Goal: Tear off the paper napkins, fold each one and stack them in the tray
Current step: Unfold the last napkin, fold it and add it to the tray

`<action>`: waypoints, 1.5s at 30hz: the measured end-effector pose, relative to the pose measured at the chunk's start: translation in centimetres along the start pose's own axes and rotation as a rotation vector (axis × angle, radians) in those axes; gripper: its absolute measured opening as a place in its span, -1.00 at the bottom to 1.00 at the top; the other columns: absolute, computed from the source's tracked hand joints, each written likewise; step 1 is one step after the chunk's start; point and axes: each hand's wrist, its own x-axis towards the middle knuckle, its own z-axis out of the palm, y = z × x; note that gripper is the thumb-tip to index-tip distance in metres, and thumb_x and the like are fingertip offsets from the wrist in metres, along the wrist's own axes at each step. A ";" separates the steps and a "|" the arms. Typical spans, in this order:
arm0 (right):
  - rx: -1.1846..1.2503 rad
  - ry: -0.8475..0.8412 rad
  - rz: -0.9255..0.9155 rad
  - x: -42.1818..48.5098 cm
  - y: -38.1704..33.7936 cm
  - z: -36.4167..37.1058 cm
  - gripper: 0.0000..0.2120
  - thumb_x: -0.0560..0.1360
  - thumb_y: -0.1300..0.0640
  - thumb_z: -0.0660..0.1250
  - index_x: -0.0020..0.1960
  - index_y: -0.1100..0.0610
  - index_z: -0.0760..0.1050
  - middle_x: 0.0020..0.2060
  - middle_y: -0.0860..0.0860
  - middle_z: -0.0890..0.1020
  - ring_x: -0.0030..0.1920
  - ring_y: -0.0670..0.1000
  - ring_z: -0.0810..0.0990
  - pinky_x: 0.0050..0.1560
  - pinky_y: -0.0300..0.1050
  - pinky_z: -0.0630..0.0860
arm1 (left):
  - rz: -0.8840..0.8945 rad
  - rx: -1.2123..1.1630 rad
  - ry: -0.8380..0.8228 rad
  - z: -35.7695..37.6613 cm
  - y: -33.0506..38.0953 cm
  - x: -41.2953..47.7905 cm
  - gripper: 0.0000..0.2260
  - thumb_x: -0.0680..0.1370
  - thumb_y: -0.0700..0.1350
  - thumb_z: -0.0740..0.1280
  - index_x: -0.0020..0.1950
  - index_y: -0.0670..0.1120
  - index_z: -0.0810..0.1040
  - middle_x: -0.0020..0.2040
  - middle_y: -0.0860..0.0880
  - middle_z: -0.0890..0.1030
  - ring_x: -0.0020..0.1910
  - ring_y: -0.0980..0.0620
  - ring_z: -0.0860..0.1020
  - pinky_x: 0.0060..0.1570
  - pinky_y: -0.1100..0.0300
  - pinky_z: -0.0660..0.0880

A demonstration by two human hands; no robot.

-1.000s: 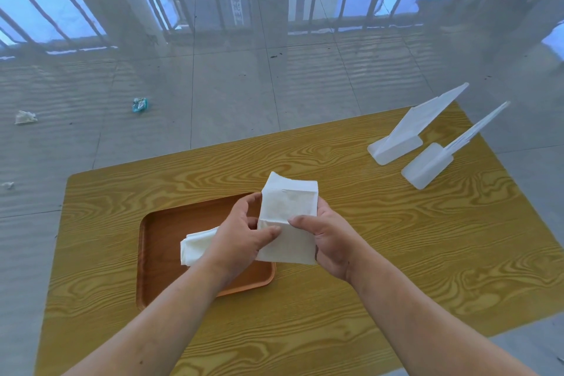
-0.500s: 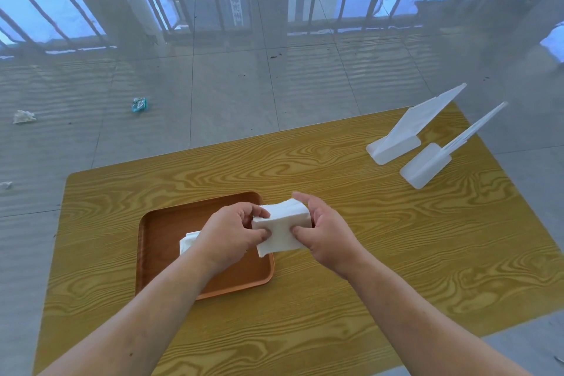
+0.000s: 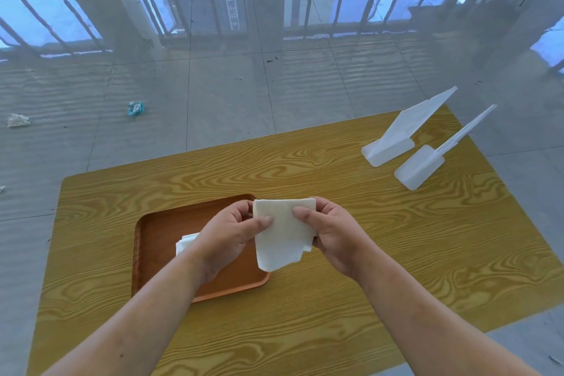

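Holding a folded white napkin (image 3: 283,232) up off the table (image 3: 335,299), above the right rim of the tray (image 3: 152,253). Pinching its upper left corner with the left hand (image 3: 232,235), thumb across the near face, fingers curled behind. Pinching its upper right corner with the right hand (image 3: 332,235) the same way, thumb in front, fingers tucked at the back. Kept straight along the top edge between the two thumbs; ragged and stepped along the bottom, with the lower corner hanging free, touching nothing. Down in the tray, just behind the left wrist, a small pile (image 3: 186,243) of white folded napkins, mostly hidden by that hand, resting on the brown tray bottom. Tray itself set flat on the left half of the yellow wood-grain table. Over at the far right corner of the table, two white plastic pieces side by side, close yet apart: a far stand (image 3: 393,143) and a near stand (image 3: 421,168), each with a flat base and a thin blade slanting up to the right. Past the table, a glossy grey tiled floor (image 3: 229,94) mirroring window bars. Out on it to the left, a teal wrapper (image 3: 135,107) and, farther left, a crumpled white scrap (image 3: 17,120), both well apart from the table.
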 end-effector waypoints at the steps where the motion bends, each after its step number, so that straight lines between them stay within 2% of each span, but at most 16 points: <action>1: 0.057 0.024 0.005 0.0 0.0 0.1 -0.91 0.63 0.13 0.42 0.06 0.11 0.69 -0.04 0.08 0.76 -0.05 0.04 0.71 -0.05 0.00 0.65 | -0.016 0.016 0.001 0.2 -0.3 0.1 -0.80 0.58 -0.09 0.51 0.15 -0.14 0.69 0.02 -0.13 0.78 -0.02 -0.07 0.76 -0.06 0.14 0.67; 6: 0.082 0.010 0.079 -0.3 0.7 0.6 -0.76 0.66 0.12 0.37 0.28 0.16 0.66 0.15 0.14 0.77 0.13 0.14 0.74 0.20 0.20 0.64 | -0.002 -0.005 0.124 0.9 -0.9 0.1 -0.92 0.65 -0.10 0.43 0.07 -0.08 0.70 -0.13 -0.07 0.78 -0.23 0.01 0.73 -0.28 0.15 0.64; 10: -0.005 -0.008 0.150 -0.2 1.3 1.1 -0.81 0.68 0.14 0.34 0.25 0.07 0.66 -0.04 0.05 0.78 -0.19 0.03 0.73 -0.30 -0.07 0.62 | -0.042 -0.028 0.079 0.8 -0.9 -0.1 -0.83 0.68 -0.01 0.37 0.26 0.07 0.65 0.08 -0.05 0.79 -0.01 -0.07 0.77 -0.14 0.03 0.69; 14: 0.046 0.010 0.148 0.4 1.3 1.6 -0.76 0.70 0.20 0.27 0.17 0.01 0.69 -0.23 0.06 0.70 -0.44 -0.01 0.54 -0.44 -0.10 0.51 | -0.116 -0.051 0.041 0.2 -1.2 -0.9 -0.75 0.68 -0.14 0.35 0.23 0.19 0.66 -0.01 -0.04 0.77 -0.18 0.00 0.67 -0.27 0.08 0.60; 18: 0.080 -0.038 0.120 1.1 1.5 2.4 -0.67 0.67 0.28 0.21 -0.04 0.11 0.74 -0.15 0.14 0.70 -0.34 0.05 0.62 -0.34 -0.07 0.58 | -0.130 -0.237 0.013 -1.4 -1.3 -1.7 -0.78 0.64 -0.13 0.27 0.05 0.00 0.73 -0.06 -0.10 0.68 -0.21 0.02 0.64 -0.19 0.09 0.61; 22: 0.116 -0.136 0.178 2.2 2.5 3.9 -0.59 0.56 0.01 0.17 0.14 0.23 0.66 0.03 0.19 0.72 -0.07 0.10 0.68 -0.14 0.01 0.58 | -0.132 -0.358 0.011 -4.7 -2.2 -2.6 -0.63 0.51 0.20 0.29 0.00 -0.07 0.68 -0.01 -0.09 0.65 -0.02 -0.09 0.60 0.00 -0.06 0.60; 24: -0.024 -0.139 0.176 3.0 3.4 5.4 -0.68 0.54 0.00 0.27 0.07 0.13 0.72 0.04 0.14 0.73 -0.07 0.05 0.68 -0.15 -0.04 0.58 | -0.119 -0.280 0.068 -6.5 -3.2 -3.1 -0.74 0.45 0.05 0.44 0.04 -0.08 0.66 0.00 -0.08 0.67 -0.04 -0.05 0.66 -0.10 0.03 0.64; 25: -0.116 -0.122 0.160 3.4 4.0 6.3 -0.78 0.54 0.10 0.32 0.04 0.08 0.73 0.01 0.11 0.71 -0.11 0.02 0.68 -0.19 -0.09 0.59 | -0.115 -0.241 0.099 -7.3 -3.8 -3.3 -0.74 0.43 -0.09 0.47 0.09 -0.11 0.64 -0.02 -0.07 0.69 -0.07 -0.03 0.68 -0.16 0.09 0.65; 27: -0.271 -0.104 0.140 4.5 5.1 8.3 -0.68 0.52 0.36 0.29 0.09 0.04 0.68 -0.08 0.09 0.65 -0.21 -0.02 0.66 -0.29 -0.15 0.59 | -0.105 -0.153 0.182 -8.9 -4.9 -3.6 -0.66 0.42 -0.28 0.43 0.18 -0.11 0.61 -0.04 -0.09 0.72 -0.15 -0.02 0.71 -0.25 0.13 0.64; 31: -0.665 -0.033 0.045 6.9 7.7 11.5 -0.60 0.51 0.33 0.31 0.19 -0.09 0.54 -0.14 0.00 0.59 -0.26 -0.07 0.60 -0.33 -0.16 0.61 | -0.034 0.268 0.422 -11.8 -7.3 -3.5 -0.69 0.51 -0.27 0.44 0.11 0.10 0.59 -0.01 -0.04 0.70 -0.16 0.08 0.72 -0.28 0.18 0.64; 33: -0.768 -0.009 -0.014 8.0 8.8 12.6 -0.61 0.52 0.25 0.32 0.26 -0.11 0.51 -0.11 -0.06 0.62 -0.18 -0.07 0.62 -0.17 -0.07 0.66 | 0.007 0.413 0.479 -12.8 -8.3 -2.8 -0.71 0.52 -0.20 0.46 0.12 0.15 0.56 0.01 0.03 0.66 -0.10 0.05 0.68 -0.18 0.08 0.66; 36: -1.060 0.088 -0.197 8.7 10.2 13.3 -0.52 0.54 0.19 0.33 0.45 -0.01 0.44 0.18 -0.04 0.60 0.17 0.05 0.58 0.25 0.02 0.58 | 0.112 0.683 0.531 -13.4 -9.8 -2.7 -0.58 0.51 -0.08 0.48 0.33 0.10 0.49 0.29 0.07 0.55 0.21 0.02 0.56 0.17 0.09 0.55; 38: -1.310 0.133 -0.468 8.5 11.0 12.9 -0.49 0.51 0.22 0.37 0.46 0.12 0.48 0.30 0.07 0.59 0.32 0.15 0.52 0.40 0.09 0.48 | 0.270 1.007 0.518 -13.3 -11.2 -3.2 -0.53 0.50 -0.05 0.47 0.41 -0.02 0.51 0.43 -0.02 0.52 0.37 -0.08 0.49 0.35 0.00 0.47; 40: -1.454 0.015 -0.605 8.1 12.0 12.2 -0.50 0.50 0.21 0.36 0.44 0.16 0.52 0.36 0.13 0.60 0.42 0.22 0.52 0.44 0.19 0.48 | 0.317 1.227 0.388 -13.0 -12.4 -3.7 -0.53 0.55 0.02 0.40 0.45 -0.05 0.53 0.51 -0.10 0.52 0.48 -0.17 0.48 0.48 -0.12 0.40; 43: -1.667 -0.284 -0.397 7.7 13.8 11.3 -0.45 0.65 0.07 0.19 0.63 0.08 0.30 0.64 0.09 0.35 0.67 0.16 0.21 0.65 0.13 0.07 | 0.140 1.408 0.150 -13.3 -14.0 -3.4 -0.45 0.67 0.16 0.19 0.64 0.01 0.33 0.69 -0.03 0.27 0.67 -0.04 0.20 0.65 -0.05 0.02; 45: -1.738 -0.355 -0.299 8.0 14.6 10.8 -0.45 0.71 0.00 0.10 0.69 0.03 0.17 0.71 0.05 0.19 0.71 0.10 0.05 0.67 0.07 -0.09 | 0.074 1.451 0.087 -13.8 -14.5 -3.1 -0.43 0.70 0.21 0.10 0.68 0.06 0.22 0.73 0.01 0.15 0.70 0.02 0.08 0.65 -0.04 -0.06</action>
